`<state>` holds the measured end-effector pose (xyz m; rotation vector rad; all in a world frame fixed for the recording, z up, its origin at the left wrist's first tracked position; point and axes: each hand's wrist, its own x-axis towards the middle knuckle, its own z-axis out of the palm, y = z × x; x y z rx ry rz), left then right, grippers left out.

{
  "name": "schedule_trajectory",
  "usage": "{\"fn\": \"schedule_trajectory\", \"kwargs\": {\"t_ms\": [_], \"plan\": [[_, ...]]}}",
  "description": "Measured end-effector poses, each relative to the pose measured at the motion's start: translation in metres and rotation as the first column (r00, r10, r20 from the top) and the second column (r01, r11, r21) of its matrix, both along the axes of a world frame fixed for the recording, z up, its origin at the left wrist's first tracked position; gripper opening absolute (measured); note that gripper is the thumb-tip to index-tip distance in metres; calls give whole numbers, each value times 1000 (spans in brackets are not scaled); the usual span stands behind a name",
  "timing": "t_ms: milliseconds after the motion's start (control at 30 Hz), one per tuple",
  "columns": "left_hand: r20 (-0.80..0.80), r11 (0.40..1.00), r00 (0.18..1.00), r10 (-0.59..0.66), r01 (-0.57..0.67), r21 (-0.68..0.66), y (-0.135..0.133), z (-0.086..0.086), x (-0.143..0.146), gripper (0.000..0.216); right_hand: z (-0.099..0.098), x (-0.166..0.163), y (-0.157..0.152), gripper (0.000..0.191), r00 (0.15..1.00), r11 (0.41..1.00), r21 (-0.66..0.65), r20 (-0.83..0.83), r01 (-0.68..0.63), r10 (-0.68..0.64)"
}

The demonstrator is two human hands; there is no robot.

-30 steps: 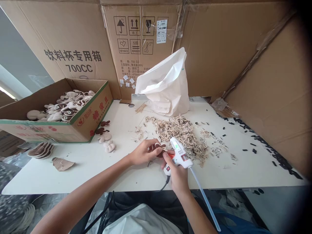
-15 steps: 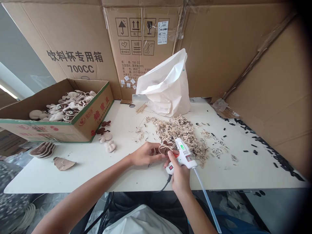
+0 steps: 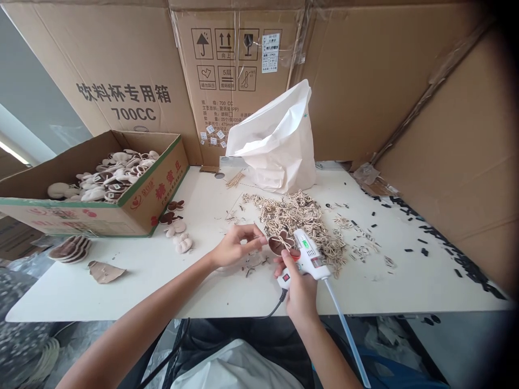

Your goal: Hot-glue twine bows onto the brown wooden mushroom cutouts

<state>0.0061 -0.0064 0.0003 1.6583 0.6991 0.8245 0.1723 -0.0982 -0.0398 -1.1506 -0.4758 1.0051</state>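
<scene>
A brown felt-backed piece [image 3: 278, 246] with a tan twisted-cord bow [image 3: 284, 241] across it sits just above the desk, resting against the fingers of the right hand [image 3: 297, 287] — it lies right beside the nozzle of a white hot glue gun [image 3: 311, 261]. That right hand is clenched around the gun's grip, with a clear glue stick [image 3: 347, 336] running out the back and a black power cable [image 3: 276, 308] trailing from the base. The left hand [image 3: 235, 247] is just beside the piece, its thumb and forefinger curved towards each other; I cannot tell whether they pinch anything fine.

Beyond the hands, a loose heap of tan cord bows [image 3: 295, 222] spreads over the white desk [image 3: 133, 289], with black scraps [image 3: 446, 249] towards the right edge. A white paper sack [image 3: 279, 145] stands behind the heap. To the left, an open cardboard box [image 3: 97, 213] holds many cream and brown plush pieces [image 3: 109, 177] — 2 small groups [image 3: 176, 227] lie outside it, near a stack of brown pieces [image 3: 70, 249] and a cardboard scrap [image 3: 104, 272].
</scene>
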Motion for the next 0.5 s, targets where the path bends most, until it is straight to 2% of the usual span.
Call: {"fn": "schedule_trajectory", "kwargs": {"t_ms": [133,233,300,433,500], "plan": [[138,987,980,143,-132,-87,5,-1,-4,30,2,-1,0,44,1000,1000,14,-1,-12,12],[162,977,965,208,-196,-86,8,-1,-5,27,2,0,1,44,1000,1000,13,7,-15,15],[152,980,968,199,-196,-32,8,-2,-6,29,1,0,1,44,1000,1000,8,10,-16,16],[70,972,977,200,-207,114,8,-1,-5,61,1,1,0,44,1000,1000,8,7,-22,22],[5,963,975,221,-219,156,8,-1,-5,58,1,0,0,44,1000,1000,12,4,-23,23]]}}
